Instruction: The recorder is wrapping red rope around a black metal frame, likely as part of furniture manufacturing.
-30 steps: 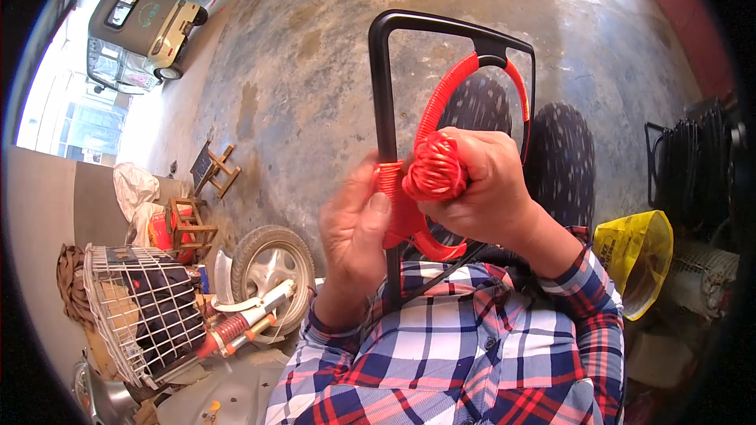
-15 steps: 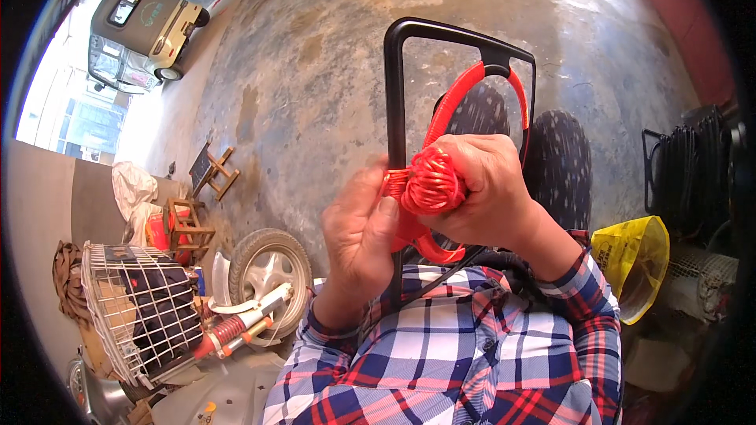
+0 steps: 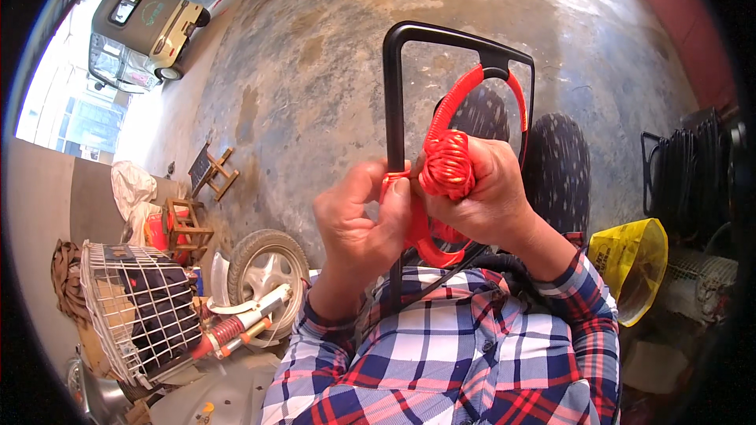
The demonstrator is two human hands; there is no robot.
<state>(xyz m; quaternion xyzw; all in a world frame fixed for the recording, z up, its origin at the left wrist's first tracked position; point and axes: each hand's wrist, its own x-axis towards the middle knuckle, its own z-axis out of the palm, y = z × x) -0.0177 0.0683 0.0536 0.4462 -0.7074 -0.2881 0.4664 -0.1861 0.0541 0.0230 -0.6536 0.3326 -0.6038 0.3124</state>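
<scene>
A black rectangular frame (image 3: 394, 102) stands upright before me, with a ring (image 3: 449, 110) joined inside it by a short black piece. Red cord is wound closely round much of the ring. My right hand (image 3: 502, 198) grips a thick bundle of red cord (image 3: 447, 165), just right of the frame's left bar. Thumb and fingers of my left hand (image 3: 350, 224) pinch the red cord windings (image 3: 396, 179) where they circle that bar. The ring's lower part lies partly behind my hands.
Stacked black frames (image 3: 683, 173) and a yellow bag (image 3: 630, 267) are at my right. To the left lie a wire basket (image 3: 142, 311), a wheel (image 3: 272, 275) and a small wooden stool (image 3: 187, 228). A three-wheeled vehicle (image 3: 146, 27) stands at the far left.
The cord bundle and my right hand have shifted slightly right, away from the bar. My left hand's thumb has moved up and right onto the windings.
</scene>
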